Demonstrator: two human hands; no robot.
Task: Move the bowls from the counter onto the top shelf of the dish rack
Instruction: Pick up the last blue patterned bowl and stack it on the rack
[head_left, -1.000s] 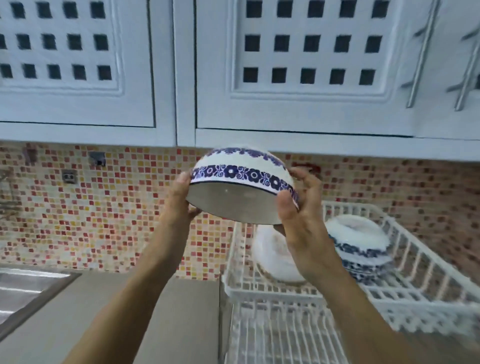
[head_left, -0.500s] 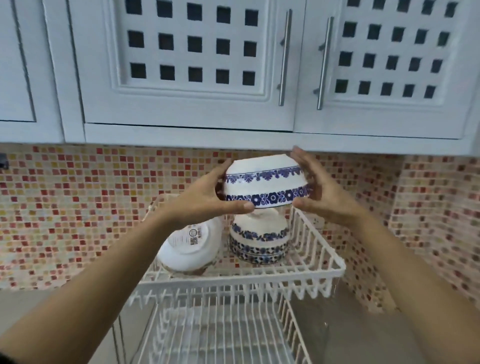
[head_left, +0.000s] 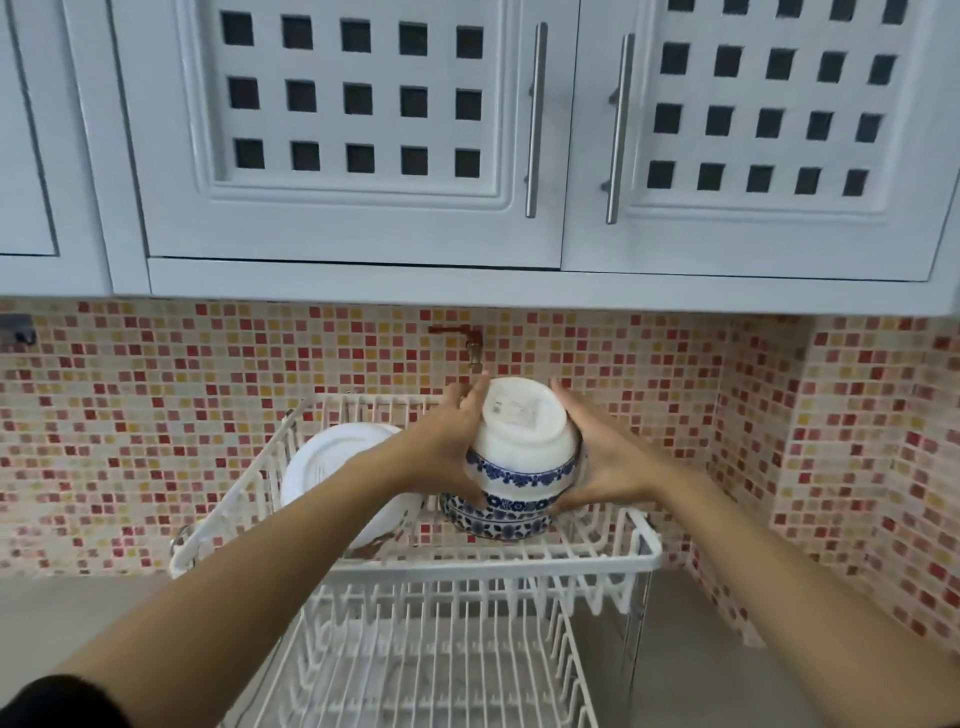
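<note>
White cabinets (head_left: 363, 135) with square cut-outs and metal bar handles fill the upper half of the view, and below them runs a mosaic backsplash (head_left: 156, 415) of red, yellow and pale tiles. Against that wall stands a white wire dish rack (head_left: 467, 566) on a grey tabletop (head_left: 685, 649). Its lower shelf (head_left: 431, 660) shows only bare wires, while the top shelf (head_left: 634, 535) carries the crockery.

On the left of the top shelf a plain white bowl (head_left: 332, 467) leans on its side, partly hidden behind the left forearm. Just to its right sits a stack of upside-down bowls (head_left: 493, 519) with blue floral bands (how many are in the stack cannot be told). The held bowl (head_left: 524, 447) is also inverted, its white base tilted toward the camera and showing a faint label; its blue-banded rim is down over the stack, apparently touching it.

The left hand (head_left: 447, 452) presses the bowl's left side, fingers spread up along the wall and thumb low near the rim. The right hand (head_left: 597, 457) cups the opposite side, so both are clamped on the same bowl. A dark sleeve (head_left: 57, 701) shows at the lower left corner.
</note>
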